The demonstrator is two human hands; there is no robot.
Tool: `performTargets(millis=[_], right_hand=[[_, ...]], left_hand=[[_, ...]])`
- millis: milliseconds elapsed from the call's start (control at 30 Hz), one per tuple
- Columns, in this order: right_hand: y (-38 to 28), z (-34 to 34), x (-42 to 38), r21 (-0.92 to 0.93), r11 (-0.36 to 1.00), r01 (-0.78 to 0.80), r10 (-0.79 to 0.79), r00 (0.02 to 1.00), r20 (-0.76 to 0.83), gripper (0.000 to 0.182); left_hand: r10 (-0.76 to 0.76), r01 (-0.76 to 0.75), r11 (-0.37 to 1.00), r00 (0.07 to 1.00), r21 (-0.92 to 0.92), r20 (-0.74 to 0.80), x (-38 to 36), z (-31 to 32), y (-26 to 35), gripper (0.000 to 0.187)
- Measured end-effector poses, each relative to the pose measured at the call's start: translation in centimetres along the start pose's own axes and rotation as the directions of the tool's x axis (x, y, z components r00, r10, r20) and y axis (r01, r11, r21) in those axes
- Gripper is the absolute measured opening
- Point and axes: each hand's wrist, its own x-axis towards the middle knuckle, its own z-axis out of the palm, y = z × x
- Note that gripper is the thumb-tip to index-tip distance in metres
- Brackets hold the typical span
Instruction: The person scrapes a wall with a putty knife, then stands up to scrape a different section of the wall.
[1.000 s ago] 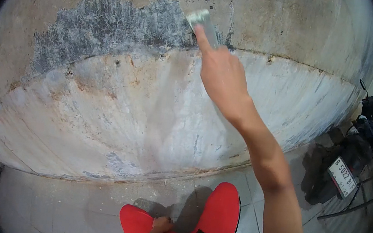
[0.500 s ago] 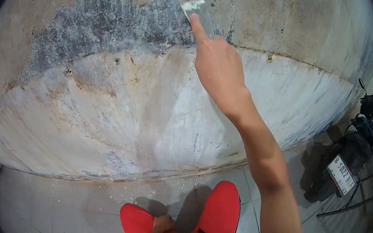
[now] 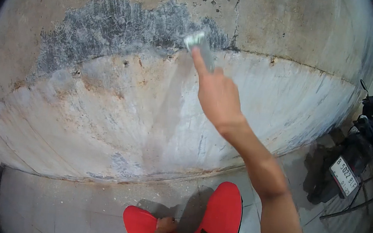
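My right hand (image 3: 219,95) is wrapped round a flat scraper (image 3: 199,48), with the index finger stretched along it. Pale, whitish material shows at the scraper's front edge, and the tool is slightly blurred. It overlaps the lower right part of a dark grey, stripped patch (image 3: 123,25) on the wall (image 3: 273,20). Below that patch runs a stained, whitish lower band (image 3: 186,116) of the wall. Down by my red trousers (image 3: 224,209), my left hand (image 3: 166,225) is closed, its fingers curled; what it holds, if anything, is hidden.
A motorbike (image 3: 354,151) with a white number plate stands at the right, beside dark metal bars (image 3: 352,209). Pale crumbs lie on the tiled floor (image 3: 78,201) along the wall's foot. A crack (image 3: 237,11) runs down the upper wall.
My right hand has drawn the scraper downward from the patch's upper right edge, uncovering more dark surface there. The view has shifted slightly. My left hand stays low by the trousers.
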Motion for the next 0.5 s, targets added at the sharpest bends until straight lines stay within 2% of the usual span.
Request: performTargets(millis=[100, 167, 300, 367, 433, 500], right_hand=[[0.4, 0.3, -0.3, -0.029, 0.999, -0.017, 0.019, 0.996, 0.086, 0.063], [0.9, -1.3, 3.7, 0.016, 0.998, 0.057, -0.056, 0.994, -0.092, 0.063], [1.1, -2.3, 3.3, -0.010, 0.996, 0.089, -0.090, 0.993, -0.079, 0.063], [0.8, -1.4, 0.3, -0.089, 0.996, 0.029, -0.026, 0.999, 0.033, 0.061], [0.5, -1.7, 0.8, -0.068, 0.997, 0.022, -0.021, 1.000, 0.017, 0.062], [0.1, -2.4, 2.7, -0.054, 0.998, 0.027, -0.028, 1.000, -0.008, 0.063]], left_hand=[[-0.022, 0.021, 0.998, 1.000, -0.061, -0.014, -0.4, 0.6, -0.5, 0.044], [-0.040, 0.038, 0.996, 0.999, -0.077, -0.023, 0.2, 0.8, -0.5, 0.044], [-0.021, 0.021, 0.999, 1.000, -0.027, 0.015, -0.1, 0.9, -0.2, 0.044], [-0.012, 0.012, 1.000, 1.000, 0.009, 0.009, -0.3, 0.7, -0.8, 0.044], [-0.003, -0.001, 0.998, 0.998, -0.059, -0.066, 0.1, 1.3, -1.2, 0.045], [-0.004, 0.000, 0.997, 0.999, -0.082, -0.051, 1.0, 1.5, -1.4, 0.045]])
